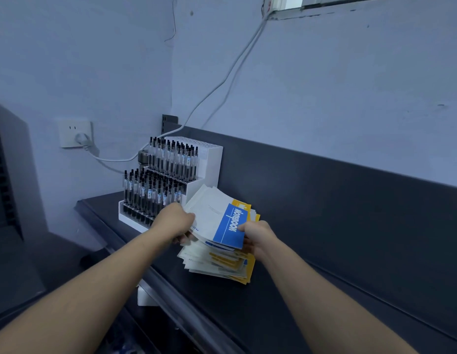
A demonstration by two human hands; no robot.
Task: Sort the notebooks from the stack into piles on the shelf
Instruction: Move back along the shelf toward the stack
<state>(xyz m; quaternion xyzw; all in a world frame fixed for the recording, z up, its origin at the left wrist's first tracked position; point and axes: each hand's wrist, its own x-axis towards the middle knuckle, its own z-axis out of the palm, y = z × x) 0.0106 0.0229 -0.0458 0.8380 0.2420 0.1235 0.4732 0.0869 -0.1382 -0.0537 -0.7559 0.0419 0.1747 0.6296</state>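
A messy stack of notebooks (219, 264) with white, yellow and blue covers lies on the dark shelf (311, 290). On top, a blue notebook (228, 227) with white lettering and several white ones (209, 208) are lifted and tilted up off the stack. My left hand (175, 221) grips the left edge of the lifted bundle. My right hand (255, 236) pinches the blue notebook's right edge. A yellow cover (244, 203) peeks out behind the blue one.
A white tiered pen display (168, 180) full of black pens stands just left of the stack. A wall socket (75, 134) with a white cable (222, 83) is behind it. The shelf's dark back panel (350, 190) runs to the right.
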